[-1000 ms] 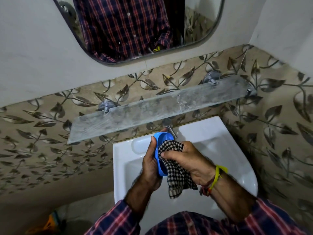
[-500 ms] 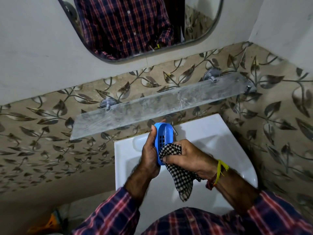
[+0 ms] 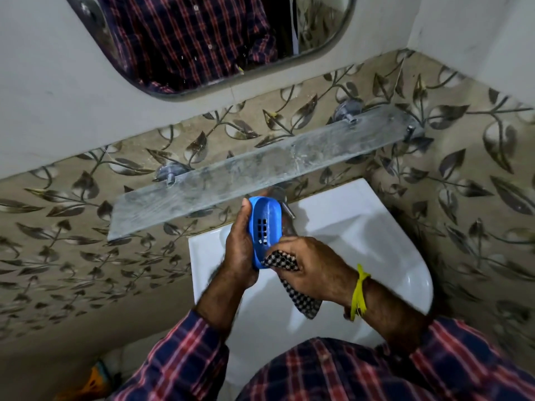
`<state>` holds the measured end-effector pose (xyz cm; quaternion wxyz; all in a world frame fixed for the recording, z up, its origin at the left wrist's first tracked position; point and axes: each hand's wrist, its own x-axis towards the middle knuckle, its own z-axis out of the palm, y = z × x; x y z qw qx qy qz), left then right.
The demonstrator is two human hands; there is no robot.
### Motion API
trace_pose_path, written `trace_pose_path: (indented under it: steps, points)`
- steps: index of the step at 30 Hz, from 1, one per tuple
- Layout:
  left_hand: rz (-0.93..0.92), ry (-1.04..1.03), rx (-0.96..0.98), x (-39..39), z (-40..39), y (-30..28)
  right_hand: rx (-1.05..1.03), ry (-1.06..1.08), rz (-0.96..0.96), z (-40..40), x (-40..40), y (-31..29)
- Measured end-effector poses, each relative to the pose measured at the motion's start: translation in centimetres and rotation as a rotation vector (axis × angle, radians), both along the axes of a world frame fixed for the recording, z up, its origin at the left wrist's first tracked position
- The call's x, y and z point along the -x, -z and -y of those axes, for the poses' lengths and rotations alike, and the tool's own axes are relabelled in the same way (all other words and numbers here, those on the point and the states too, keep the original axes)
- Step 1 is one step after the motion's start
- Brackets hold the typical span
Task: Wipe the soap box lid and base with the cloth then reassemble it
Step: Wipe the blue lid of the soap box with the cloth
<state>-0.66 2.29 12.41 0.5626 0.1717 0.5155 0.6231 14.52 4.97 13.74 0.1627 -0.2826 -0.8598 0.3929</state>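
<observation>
A blue soap box part [image 3: 265, 224] with drain slots stands on edge over the white basin [image 3: 376, 244], its hollow side facing right. My left hand [image 3: 238, 250] grips it from the left, fingers curled round its back. My right hand [image 3: 312, 267] holds a black-and-white checked cloth [image 3: 285, 263] bunched against the part's lower end, with the cloth's tail hanging down below the wrist. Only this one part of the soap box is in view.
A cloudy glass shelf [image 3: 260, 172] on metal pegs runs just above the basin, close over the blue part. A tap [image 3: 285, 208] sits behind my hands. A mirror [image 3: 220, 39] hangs on the wall above, and leaf-patterned tiles cover the walls.
The blue part has risen toward the shelf and turned its slotted hollow into view. My right hand has slid the cloth down from the upper part to the lower end.
</observation>
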Motion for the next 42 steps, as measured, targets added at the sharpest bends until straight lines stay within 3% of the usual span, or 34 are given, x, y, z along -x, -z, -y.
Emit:
trace_pose_path:
  steps: [3,7,12,17,20,22,24,27,29,33,38,42]
  points:
    - [-0.018,-0.028,0.017,-0.1,0.0,0.0,-0.055,0.016,0.050,-0.4,-0.4,0.2]
    - [-0.016,-0.051,0.023,-0.3,0.2,-0.2,-0.076,-0.044,-0.047,0.3,0.1,0.1]
    - [-0.014,-0.052,0.072,0.2,0.3,-1.1,-0.216,-0.001,0.046,-0.4,-0.6,1.3]
    - [0.073,-0.075,0.106,0.5,0.1,-1.9,-0.389,-0.011,-0.063,0.3,-0.2,1.9]
    - [0.031,-0.056,0.113,0.8,-0.1,-2.2,-0.385,0.044,-0.128,0.1,-0.1,2.1]
    - [-0.085,0.023,0.127,0.9,0.0,-2.2,-0.221,0.126,-0.220,-0.1,0.0,2.0]
    - [-0.406,0.090,0.126,0.4,1.2,-1.4,0.097,0.235,-0.339,-0.6,0.2,1.6]
    - [-1.030,0.083,-0.174,-0.5,3.6,2.3,0.605,0.316,-0.466,-1.5,0.1,0.7]
    - [-1.150,0.102,-0.340,-0.9,3.8,4.0,0.802,0.262,-0.518,-2.0,0.0,0.0]
    - [-0.968,0.017,-0.465,-1.0,1.1,3.6,1.002,0.168,-0.653,-2.4,0.7,-2.0]
    - [-0.593,-0.031,-0.467,-1.8,0.2,3.0,0.986,0.208,-0.639,-1.5,1.1,-1.8]
    - [-0.558,0.049,-0.493,-2.1,0.4,2.6,0.974,0.187,-0.595,-1.0,0.4,-0.8]
